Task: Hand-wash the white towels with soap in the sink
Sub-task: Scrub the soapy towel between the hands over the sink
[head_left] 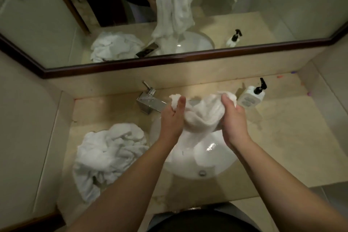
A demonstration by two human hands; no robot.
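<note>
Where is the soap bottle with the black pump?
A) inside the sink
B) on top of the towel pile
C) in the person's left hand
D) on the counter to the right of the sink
D: the soap bottle stands on the counter, right of the sink, and neither hand touches it.

Bare forearms (131, 184), no sleeves; dark top (203, 220).

Bathroom: sink (216, 172), faucet (150, 102), mirror (207, 56), soap bottle (249, 98).
</note>
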